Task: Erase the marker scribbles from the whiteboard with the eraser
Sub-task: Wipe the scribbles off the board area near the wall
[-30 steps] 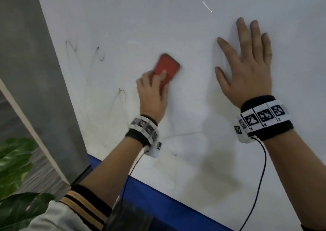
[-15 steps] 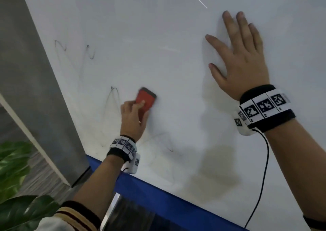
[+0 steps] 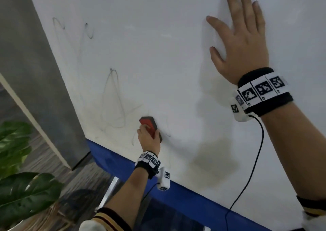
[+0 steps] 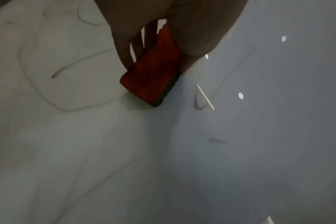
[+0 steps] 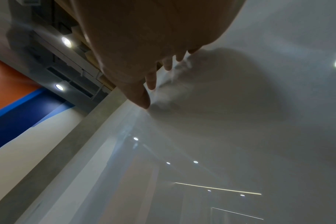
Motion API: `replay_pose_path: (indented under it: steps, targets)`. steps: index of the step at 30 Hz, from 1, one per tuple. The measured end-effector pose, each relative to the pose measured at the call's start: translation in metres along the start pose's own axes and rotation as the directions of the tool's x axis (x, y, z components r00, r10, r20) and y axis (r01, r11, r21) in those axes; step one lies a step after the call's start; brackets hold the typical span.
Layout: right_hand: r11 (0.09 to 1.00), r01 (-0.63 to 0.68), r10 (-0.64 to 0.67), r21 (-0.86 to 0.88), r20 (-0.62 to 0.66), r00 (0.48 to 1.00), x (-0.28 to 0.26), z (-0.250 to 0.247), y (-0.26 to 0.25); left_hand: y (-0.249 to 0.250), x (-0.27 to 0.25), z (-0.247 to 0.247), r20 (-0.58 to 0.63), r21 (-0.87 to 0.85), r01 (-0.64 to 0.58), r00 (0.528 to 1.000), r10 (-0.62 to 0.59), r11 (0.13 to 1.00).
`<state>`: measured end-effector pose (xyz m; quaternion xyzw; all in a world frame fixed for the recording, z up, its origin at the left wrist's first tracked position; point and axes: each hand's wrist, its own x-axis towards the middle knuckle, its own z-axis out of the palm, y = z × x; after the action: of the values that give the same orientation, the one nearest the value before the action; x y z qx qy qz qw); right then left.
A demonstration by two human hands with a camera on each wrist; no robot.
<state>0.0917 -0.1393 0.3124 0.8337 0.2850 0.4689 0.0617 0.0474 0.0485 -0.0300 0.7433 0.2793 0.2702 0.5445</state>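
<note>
Red eraser (image 3: 149,126) with a dark pad, pressed flat against the whiteboard (image 3: 158,45) low down, just above the blue band (image 3: 185,186) along the board's bottom edge. Grasped by the left hand (image 3: 147,139), grip wrapped round it: fingers on one long side, thumb on the other, as seen from the left wrist (image 4: 152,75). Upper end of the eraser free of the hand and tilted slightly left.

Faint marker scribbles (image 3: 112,98) just left of the eraser: a tall thin loop and a few crossing strokes, one short stroke touching the left side of the hand. More loops (image 3: 89,31) higher up near the board's left edge, well apart from the eraser. A short mark just right of the eraser. Same thin curved lines visible in the left wrist view (image 4: 48,84), left of the eraser.

Right hand (image 3: 241,41) up high and to the right, well apart from the eraser, laid flat on the board with fingers straight and spread, grip released, holding nothing. Fingertips (image 5: 151,81) against the white surface in the right wrist view.

Marker-tagged wristbands on both wrists, a black cable (image 3: 254,160) hanging from the right one across the board. Grey pillar (image 3: 35,71) against the board's left edge. Green leafy plant (image 3: 19,186) at lower left, on the floor side, clear of both hands.
</note>
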Motion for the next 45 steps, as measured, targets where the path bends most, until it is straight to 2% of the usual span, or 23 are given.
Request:
replay_pose_path:
  steps: [2, 4, 6, 7, 9, 12, 14, 16, 18, 19, 20, 23, 25, 27, 29, 32, 34, 35, 37, 38, 39, 41, 45]
  targets:
    - [1.000, 0.007, -0.007, 0.005, -0.007, 1.000, -0.003, 0.001, 0.003, 0.019, -0.006, 0.000, 0.003, 0.009, -0.125, 0.992, 0.125, 0.992]
    - [1.000, 0.001, -0.001, 0.002, -0.009, 1.000, -0.005, 0.003, 0.001, 0.042, -0.025, 0.006, 0.080, 0.068, -0.331, 0.942, 0.325, 0.941]
    - [1.000, -0.008, 0.008, 0.004, -0.008, 1.000, -0.006, 0.006, -0.002, 0.059, -0.046, 0.021, 0.119, 0.065, -0.435, 0.897, 0.426, 0.898]
    - [1.000, -0.011, 0.011, 0.007, -0.007, 1.000, -0.007, 0.007, -0.003, 0.062, -0.054, 0.028, 0.101, 0.031, -0.417, 0.906, 0.412, 0.909]
    - [1.000, -0.011, 0.012, 0.012, -0.005, 1.000, -0.010, 0.008, -0.003, 0.054, -0.060, 0.039, 0.038, -0.099, -0.296, 0.953, 0.301, 0.950]
    - [1.000, 0.000, 0.000, 0.007, 0.002, 1.000, -0.016, 0.011, 0.000, 0.022, -0.062, 0.048, 0.006, -0.348, -0.016, 1.000, 0.020, 0.938]
    - [1.000, -0.001, 0.001, -0.004, 0.005, 1.000, -0.020, 0.013, -0.002, 0.003, -0.065, 0.051, 0.026, -0.458, 0.177, 0.982, -0.186, 0.871]
    - [1.000, -0.003, 0.003, -0.007, -0.002, 1.000, -0.022, 0.014, -0.005, -0.009, -0.068, 0.053, 0.074, -0.539, 0.336, 0.932, -0.355, 0.772]
    - [1.000, -0.002, 0.002, -0.004, -0.009, 1.000, -0.023, 0.014, -0.008, -0.012, -0.073, 0.057, 0.120, -0.554, 0.448, 0.877, -0.466, 0.701]
    - [1.000, -0.001, 0.001, -0.005, -0.006, 1.000, -0.024, 0.013, -0.010, -0.007, -0.076, 0.059, 0.106, -0.547, 0.446, 0.877, -0.470, 0.709]
    - [1.000, -0.001, 0.001, -0.008, 0.000, 1.000, -0.025, 0.013, -0.010, 0.001, -0.078, 0.062, 0.078, -0.538, 0.404, 0.898, -0.434, 0.740]
    - [1.000, -0.014, 0.014, -0.009, 0.008, 1.000, -0.027, 0.013, -0.009, 0.043, -0.086, 0.070, 0.035, -0.518, 0.156, 0.986, -0.162, 0.841]
    - [1.000, -0.026, 0.026, -0.003, 0.007, 1.000, -0.029, 0.015, -0.009, 0.057, -0.087, 0.075, 0.018, -0.500, 0.050, 0.999, -0.048, 0.864]
    - [1.000, -0.028, 0.028, 0.005, 0.013, 1.000, -0.030, 0.016, -0.008, 0.048, -0.085, 0.075, 0.008, -0.499, 0.057, 0.998, -0.062, 0.865]
    - [1.000, -0.017, 0.017, 0.014, 0.026, 1.000, -0.038, 0.019, -0.009, 0.020, -0.083, 0.077, 0.009, -0.513, 0.151, 0.985, -0.170, 0.845]
    - [1.000, 0.018, -0.019, 0.005, 0.058, 0.998, -0.063, 0.035, -0.015, -0.027, -0.082, 0.087, 0.002, -0.526, 0.310, 0.931, -0.364, 0.792]
    - [0.999, 0.030, -0.028, -0.020, 0.063, 0.998, -0.081, 0.046, -0.022, -0.063, -0.083, 0.095, 0.000, -0.548, 0.406, 0.874, -0.486, 0.732]
    - [0.999, 0.020, -0.018, -0.033, 0.055, 0.998, -0.089, 0.052, -0.027, -0.083, -0.083, 0.100, 0.018, -0.555, 0.474, 0.829, -0.560, 0.684]
    - [0.999, 0.003, 0.000, -0.048, 0.052, 0.999, -0.106, 0.065, -0.043, -0.131, -0.089, 0.112, 0.117, -0.494, 0.661, 0.694, -0.710, 0.565]
    - [0.999, 0.015, -0.011, -0.052, 0.070, 0.997, -0.115, 0.072, -0.054, -0.155, -0.094, 0.120, 0.149, -0.443, 0.719, 0.649, -0.746, 0.536]
    - [0.998, 0.040, -0.035, -0.049, 0.095, 0.995, -0.124, 0.079, -0.063, -0.173, -0.099, 0.128, 0.155, -0.421, 0.728, 0.645, -0.749, 0.540]
    - [0.995, 0.097, -0.092, -0.034, 0.123, 0.988, -0.139, 0.092, -0.071, -0.164, -0.104, 0.133, 0.123, -0.418, 0.703, 0.672, -0.730, 0.576]
    - [0.990, 0.141, -0.139, -0.025, 0.086, 0.987, -0.149, 0.105, -0.063, -0.118, -0.105, 0.137, -0.036, -0.518, 0.484, 0.812, -0.583, 0.706]
